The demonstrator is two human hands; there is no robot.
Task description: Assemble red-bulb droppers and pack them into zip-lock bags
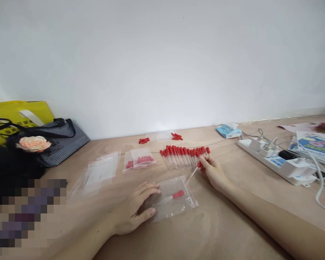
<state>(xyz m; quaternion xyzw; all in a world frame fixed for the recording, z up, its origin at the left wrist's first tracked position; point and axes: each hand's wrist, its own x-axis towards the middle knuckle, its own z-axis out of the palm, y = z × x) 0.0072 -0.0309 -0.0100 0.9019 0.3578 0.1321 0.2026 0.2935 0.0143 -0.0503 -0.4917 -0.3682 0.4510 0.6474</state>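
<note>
A clear zip bag lies flat on the table, and one dropper with a red rubber bulb is inside it. My left hand rests on the bag's left side, fingers stretched and thumb apart. Between the fingertips of my right hand is another glass dropper, held by its red bulb, with its tip slanting down to the bag's open-looking right edge. Whether the tip is inside the bag I cannot tell. Just beyond, several red-bulbed droppers lie in a row.
Filled bags of droppers and flat zip bags lie to the left. Red-bulbed items lie near the wall. A tissue pack, a power strip with cables and papers occupy the right; a striped bag stands left.
</note>
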